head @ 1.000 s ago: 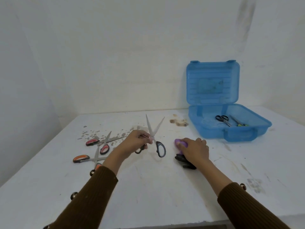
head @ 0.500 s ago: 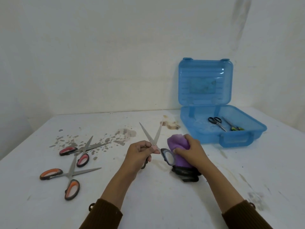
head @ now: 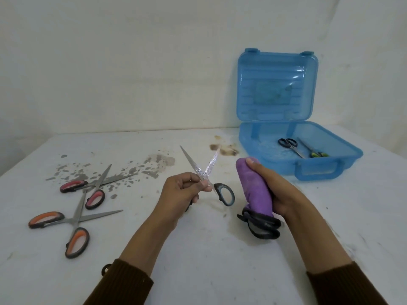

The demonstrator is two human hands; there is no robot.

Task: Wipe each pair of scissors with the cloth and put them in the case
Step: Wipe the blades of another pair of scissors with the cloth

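Observation:
My left hand pinches a pair of grey-handled scissors at the pivot, blades spread apart and pointing up and away, one blade speckled with dirt. My right hand grips a purple cloth with a black edge, held upright just right of the scissors and apart from them. The blue case stands open at the back right. Inside it lie a black-handled pair and a green-handled pair. On the table at the left lie a red-handled pair and an orange-handled pair.
The white table carries grey dirt flecks and brown stains behind the hands. White walls close it in at the back and right. The case lid leans upright against the back wall.
My right hand has lifted the purple cloth off the table and stood it upright. The left hand keeps its hold on the open scissors, which have turned a little. The view has shifted right.

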